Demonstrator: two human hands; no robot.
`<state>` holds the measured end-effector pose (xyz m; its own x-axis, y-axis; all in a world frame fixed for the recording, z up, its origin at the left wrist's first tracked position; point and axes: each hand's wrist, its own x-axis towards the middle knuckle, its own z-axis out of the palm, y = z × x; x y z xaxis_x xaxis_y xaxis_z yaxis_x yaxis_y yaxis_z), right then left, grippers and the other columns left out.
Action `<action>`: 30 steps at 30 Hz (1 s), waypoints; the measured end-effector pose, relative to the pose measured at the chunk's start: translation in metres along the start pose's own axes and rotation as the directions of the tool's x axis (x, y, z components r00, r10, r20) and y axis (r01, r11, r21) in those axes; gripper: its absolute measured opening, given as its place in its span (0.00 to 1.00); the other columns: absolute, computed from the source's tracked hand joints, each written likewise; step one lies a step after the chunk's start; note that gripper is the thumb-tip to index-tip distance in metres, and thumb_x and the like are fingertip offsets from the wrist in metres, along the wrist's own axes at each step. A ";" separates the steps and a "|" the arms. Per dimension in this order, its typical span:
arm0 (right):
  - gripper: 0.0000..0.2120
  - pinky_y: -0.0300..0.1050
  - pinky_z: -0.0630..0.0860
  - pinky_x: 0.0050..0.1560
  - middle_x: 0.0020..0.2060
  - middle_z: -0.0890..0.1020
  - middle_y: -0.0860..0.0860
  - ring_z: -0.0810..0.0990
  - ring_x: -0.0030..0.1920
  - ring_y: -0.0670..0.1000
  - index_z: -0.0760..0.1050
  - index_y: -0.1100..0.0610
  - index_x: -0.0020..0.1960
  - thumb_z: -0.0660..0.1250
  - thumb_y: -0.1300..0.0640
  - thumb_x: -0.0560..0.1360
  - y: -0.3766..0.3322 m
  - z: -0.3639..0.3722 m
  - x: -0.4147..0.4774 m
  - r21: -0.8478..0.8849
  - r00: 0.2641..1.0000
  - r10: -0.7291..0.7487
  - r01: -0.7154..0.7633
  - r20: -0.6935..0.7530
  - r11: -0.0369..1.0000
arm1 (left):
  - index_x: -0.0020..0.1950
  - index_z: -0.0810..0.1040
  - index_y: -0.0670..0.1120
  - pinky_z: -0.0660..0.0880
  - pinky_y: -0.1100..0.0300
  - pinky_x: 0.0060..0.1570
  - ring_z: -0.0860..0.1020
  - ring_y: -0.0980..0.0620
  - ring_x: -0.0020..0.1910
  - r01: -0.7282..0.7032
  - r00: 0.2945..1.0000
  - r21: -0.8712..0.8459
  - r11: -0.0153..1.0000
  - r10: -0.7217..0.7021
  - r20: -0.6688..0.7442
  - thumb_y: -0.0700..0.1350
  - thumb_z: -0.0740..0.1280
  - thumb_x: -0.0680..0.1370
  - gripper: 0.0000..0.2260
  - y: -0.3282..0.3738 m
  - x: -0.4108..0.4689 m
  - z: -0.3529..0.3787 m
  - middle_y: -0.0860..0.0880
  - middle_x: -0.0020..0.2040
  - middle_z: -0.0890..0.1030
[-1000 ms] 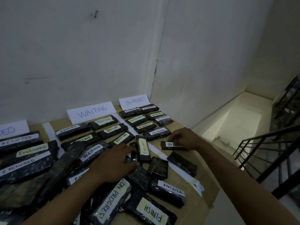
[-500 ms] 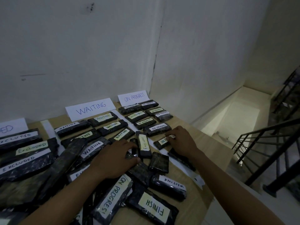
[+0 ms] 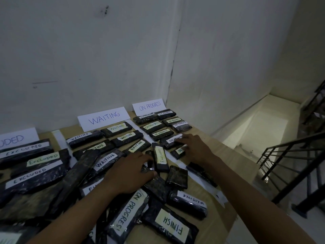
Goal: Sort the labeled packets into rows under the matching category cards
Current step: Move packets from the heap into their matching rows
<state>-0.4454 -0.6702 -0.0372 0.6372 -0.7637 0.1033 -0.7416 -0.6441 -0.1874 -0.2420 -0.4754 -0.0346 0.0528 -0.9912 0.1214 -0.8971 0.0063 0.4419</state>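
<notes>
I watch the right hand point(image 3: 195, 150), fingers straight and flat, finish sliding the ON packet point(image 3: 178, 151) leftward into line below the ON PROGRESS card point(image 3: 149, 106), so 1 more looks filed, while the left hand point(image 3: 128, 173) rests relaxed on the unsorted heap point(image 3: 77, 173).

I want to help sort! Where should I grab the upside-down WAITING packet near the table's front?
The WAITING packet lies flat. Pinch across its narrow right end from above on the right: bare table surrounds that end, while the FINISH packet crowds its left.
</notes>
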 end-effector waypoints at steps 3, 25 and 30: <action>0.24 0.51 0.70 0.62 0.69 0.70 0.51 0.68 0.65 0.57 0.72 0.46 0.67 0.60 0.65 0.75 0.007 0.004 0.003 0.071 0.999 0.000 0.002 -0.035 0.997 | 0.68 0.67 0.60 0.68 0.57 0.57 0.69 0.56 0.61 0.002 1.000 0.000 1.000 -0.002 -0.002 0.65 0.60 0.76 0.22 0.000 0.000 0.001 0.58 0.61 0.72; 0.12 0.40 0.78 0.36 0.47 0.83 0.52 0.83 0.41 0.51 0.78 0.52 0.53 0.66 0.66 0.75 0.008 -0.035 -0.111 0.754 0.919 0.391 -0.224 -0.048 0.618 | 0.69 0.68 0.59 0.69 0.56 0.59 0.70 0.54 0.63 -0.001 1.000 0.011 1.000 0.001 0.014 0.65 0.61 0.76 0.23 -0.001 -0.001 0.001 0.56 0.65 0.72; 0.14 0.54 0.82 0.36 0.46 0.83 0.64 0.83 0.40 0.65 0.72 0.62 0.53 0.64 0.75 0.71 -0.006 -0.040 -0.107 0.990 0.922 0.373 -0.131 0.101 0.055 | 0.69 0.67 0.60 0.70 0.55 0.59 0.70 0.55 0.62 0.003 1.000 0.004 1.000 -0.003 0.020 0.65 0.60 0.76 0.23 -0.002 0.000 0.001 0.56 0.64 0.72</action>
<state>-0.5175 -0.5857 -0.0082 0.3326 -0.9402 -0.0734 0.0829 0.1067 -0.9908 -0.2408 -0.4759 -0.0361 0.0466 -0.9936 0.1026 -0.8986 0.0032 0.4388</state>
